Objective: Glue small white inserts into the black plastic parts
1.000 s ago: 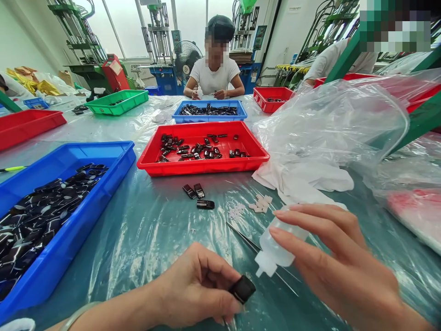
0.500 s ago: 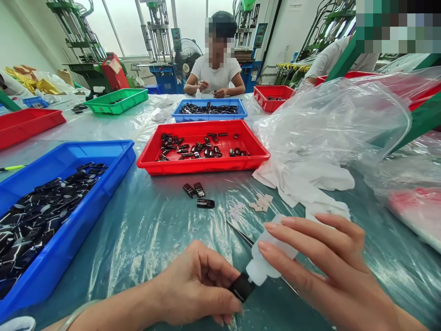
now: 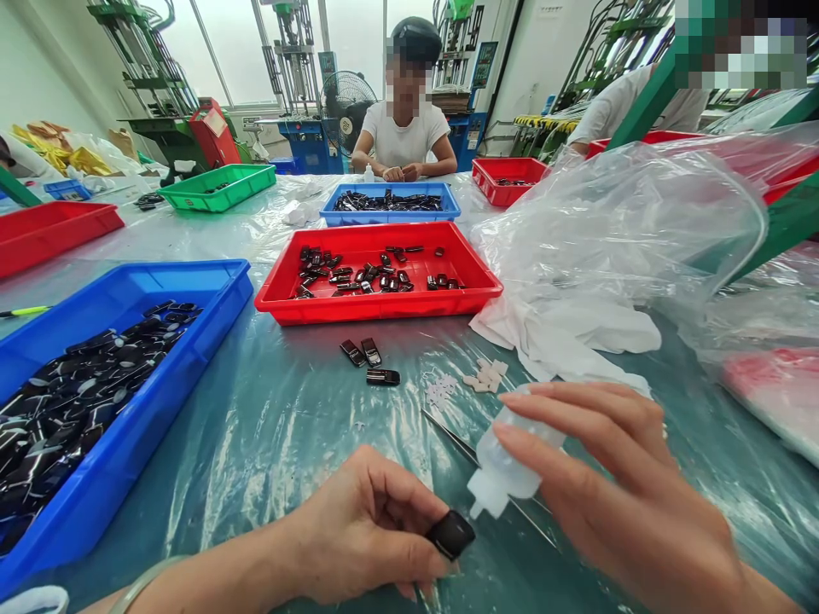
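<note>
Between the thumb and fingers of my left hand (image 3: pixel 368 533) is a small glossy black plastic part (image 3: pixel 451 535). My right hand (image 3: pixel 630 482) grips a translucent white squeeze bottle (image 3: pixel 517 448), tilted with its nozzle down and to the left. The nozzle tip is just above and right of the black part, apart from it. Under the bottle, a pair of metal tweezers (image 3: pixel 448 431) lies on the plastic-covered table (image 3: pixel 256 477). Beyond it are small white pieces (image 3: pixel 440 390) and beige pieces (image 3: pixel 486 375). Three black parts (image 3: pixel 382 377) lie farther off to the left.
A red tray (image 3: pixel 377 312) with black parts stands ahead, a full blue tray (image 3: pixel 185 375) at left. A smaller blue tray (image 3: pixel 390 217) sits before a seated person (image 3: pixel 404 136). White cloth (image 3: pixel 569 333) and clear plastic bags (image 3: pixel 614 222) lie at right.
My right hand has drawn the bottle slightly right and up, so its nozzle has come away from the black part. My left hand has barely moved. The person opposite has brought their hands together.
</note>
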A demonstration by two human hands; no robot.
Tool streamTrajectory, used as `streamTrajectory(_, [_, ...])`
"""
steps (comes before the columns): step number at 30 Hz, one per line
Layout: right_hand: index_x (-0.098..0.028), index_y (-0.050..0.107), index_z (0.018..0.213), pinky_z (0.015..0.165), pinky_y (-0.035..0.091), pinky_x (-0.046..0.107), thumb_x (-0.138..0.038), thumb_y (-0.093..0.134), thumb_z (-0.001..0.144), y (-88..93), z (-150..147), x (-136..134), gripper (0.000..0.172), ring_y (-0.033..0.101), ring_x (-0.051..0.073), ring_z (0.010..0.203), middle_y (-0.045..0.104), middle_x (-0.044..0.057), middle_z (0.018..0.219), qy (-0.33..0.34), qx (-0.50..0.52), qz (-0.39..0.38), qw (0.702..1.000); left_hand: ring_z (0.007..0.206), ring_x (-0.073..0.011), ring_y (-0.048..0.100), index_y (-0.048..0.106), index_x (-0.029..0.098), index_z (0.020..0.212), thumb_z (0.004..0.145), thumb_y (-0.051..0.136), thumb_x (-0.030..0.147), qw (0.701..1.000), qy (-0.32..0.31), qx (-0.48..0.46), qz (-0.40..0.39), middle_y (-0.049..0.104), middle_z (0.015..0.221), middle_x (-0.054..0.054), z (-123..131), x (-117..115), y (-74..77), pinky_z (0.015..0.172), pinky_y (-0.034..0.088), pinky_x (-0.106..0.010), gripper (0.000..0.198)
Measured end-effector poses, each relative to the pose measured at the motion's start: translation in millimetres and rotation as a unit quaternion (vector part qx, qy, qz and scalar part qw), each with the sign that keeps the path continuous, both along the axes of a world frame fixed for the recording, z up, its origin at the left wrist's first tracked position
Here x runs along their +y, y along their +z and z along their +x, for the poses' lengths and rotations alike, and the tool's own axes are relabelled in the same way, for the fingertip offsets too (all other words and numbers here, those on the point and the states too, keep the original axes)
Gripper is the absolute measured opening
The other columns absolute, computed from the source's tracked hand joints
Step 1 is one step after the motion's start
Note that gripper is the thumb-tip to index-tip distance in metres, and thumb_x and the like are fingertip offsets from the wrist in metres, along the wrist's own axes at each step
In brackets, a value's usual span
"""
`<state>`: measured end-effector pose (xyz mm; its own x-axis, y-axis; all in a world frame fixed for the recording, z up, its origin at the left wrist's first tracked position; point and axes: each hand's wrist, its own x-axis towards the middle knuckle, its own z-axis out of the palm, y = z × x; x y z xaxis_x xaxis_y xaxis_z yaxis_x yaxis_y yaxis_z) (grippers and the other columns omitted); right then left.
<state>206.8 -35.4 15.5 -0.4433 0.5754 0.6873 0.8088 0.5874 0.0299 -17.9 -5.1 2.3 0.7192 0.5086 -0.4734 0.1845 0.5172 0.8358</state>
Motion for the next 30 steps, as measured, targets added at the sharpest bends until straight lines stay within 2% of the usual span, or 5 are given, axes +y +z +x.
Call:
streamTrajectory(4, [-0.029,0.057,0.108,0.080,0.046,0.031,-0.014,0.055,0.080,0.1,9.0,11.2,0.032,0.059,0.019,0.098,0.063,0.001,0.107,-0.079,0.130,-0.100,0.983,0.048,-0.0069,0.052,0.075,0.012,0.079,0.060,0.073,0.018,0.999,0.013,0.002,0.037,0.061,0.062,-0.003,-0.1,-0.9,-5.4,0.047,0.043,-0.016,0.020])
streamTrajectory(9, [-0.025,0.058,0.099,0.065,0.048,0.029,-0.035,0.062,0.076,-7.1,23.1,25.2,0.025,0.063,0.020,0.080,0.067,0.002,0.089,-0.179,0.231,-0.213,0.932,0.054,-0.0074,0.052,0.076,0.013,0.080,0.062,0.069,0.012,0.996,0.009,-0.019,0.091,0.065,0.070,-0.005,-0.2,-0.9,-5.6,0.048,0.042,-0.015,0.019])
streamTrajectory(16, [-0.023,0.055,0.099,0.072,0.050,0.031,-0.038,0.062,0.075,-18.3,33.0,37.7,0.030,0.065,0.020,0.080,0.067,0.004,0.092,-0.167,0.320,-0.300,0.883,0.061,-0.0100,0.056,0.076,0.013,0.082,0.063,0.067,0.008,0.992,0.013,-0.033,0.122,0.067,0.072,-0.006,-0.9,-1.5,-4.1,0.054,0.043,-0.016,0.021])
streamTrajectory(24, [-0.023,0.056,0.084,0.064,0.049,0.031,-0.032,0.065,0.072,-18.2,35.4,41.2,0.017,0.064,0.021,0.071,0.067,0.002,0.079,-0.200,0.321,-0.329,0.865,0.052,-0.0084,0.058,0.072,0.010,0.076,0.062,0.073,0.021,0.999,0.039,-0.012,-0.002,0.062,0.062,-0.003,-1.1,-2.0,-2.1,0.052,0.048,-0.017,0.018])
streamTrajectory(30, [-0.022,0.054,0.088,0.063,0.052,0.032,-0.035,0.063,0.073,-25.5,42.3,45.5,0.021,0.066,0.022,0.072,0.068,0.004,0.081,-0.195,0.317,-0.351,0.859,0.057,-0.0121,0.066,0.068,0.007,0.076,0.066,0.072,0.025,0.996,0.060,-0.047,-0.041,0.069,0.074,-0.009,-2.2,1.9,0.5,0.050,0.049,-0.014,0.021])
